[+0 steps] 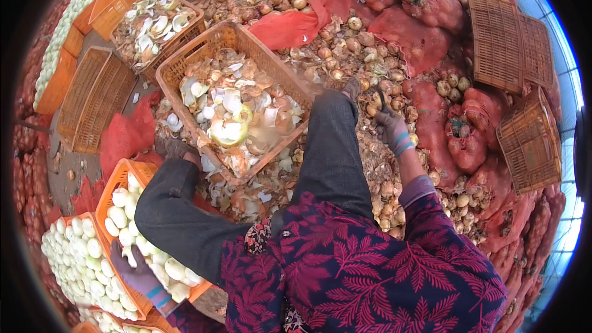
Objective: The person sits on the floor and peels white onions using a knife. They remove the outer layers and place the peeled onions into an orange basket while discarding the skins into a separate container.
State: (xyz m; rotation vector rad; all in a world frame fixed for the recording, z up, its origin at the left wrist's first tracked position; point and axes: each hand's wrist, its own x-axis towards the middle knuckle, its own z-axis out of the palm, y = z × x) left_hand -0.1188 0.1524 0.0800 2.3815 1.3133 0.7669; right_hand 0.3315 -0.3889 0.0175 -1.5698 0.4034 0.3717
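My left hand [136, 273], in a thin glove with a striped cuff, reaches over peeled white onions [121, 212] in an orange plastic crate [102, 189]; a pale onion shows at its fingers, and whether it is gripped is unclear. Farther up on the right, my gloved right hand [390, 124] holds a small knife [381, 97] with a dark, curved blade, above unpeeled onions [397, 89] on the ground. Between my legs and ahead stands an orange-brown plastic crate [282, 67] of onion skins [231, 101] and cut pieces.
A second crate of peelings [196, 14] stands at upper left, near stacked crates [95, 97]. More peeled onions [83, 259] fill a crate at lower left. Red mesh sacks [432, 125] lie along the right, with tipped crates [497, 39] on them. Red netting [286, 27] lies ahead.
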